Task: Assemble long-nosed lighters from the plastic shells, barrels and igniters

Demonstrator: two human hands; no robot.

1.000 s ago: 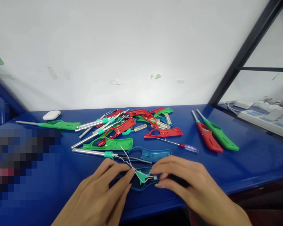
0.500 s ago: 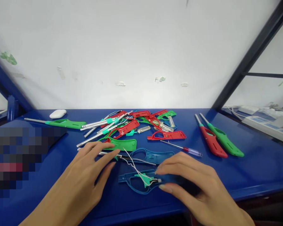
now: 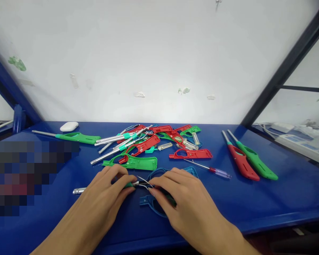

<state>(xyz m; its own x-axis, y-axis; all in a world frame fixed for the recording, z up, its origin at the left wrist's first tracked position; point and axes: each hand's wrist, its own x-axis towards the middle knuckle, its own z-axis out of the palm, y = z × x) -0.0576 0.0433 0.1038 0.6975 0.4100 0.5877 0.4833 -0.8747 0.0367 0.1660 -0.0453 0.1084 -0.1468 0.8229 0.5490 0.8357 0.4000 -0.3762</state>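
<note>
My left hand is closed around a metal lighter tube with a green collar, its silver tip sticking out to the left. My right hand pinches the dark thin end of that same tube; what else lies between its fingertips is hidden. Thin white wires cross the gap between both hands. Under my right hand lies a blue lighter shell half, mostly covered. Another blue shell half lies just behind that hand.
Behind my hands is a pile of red shell halves, green shell halves and metal tubes. A screwdriver lies to the right, near red and green lighters. Another green lighter and a white case lie left.
My left hand has closed on the metal tube and brought it nearer me. My right hand has moved left from the near blue shell to the tube's dark end.
</note>
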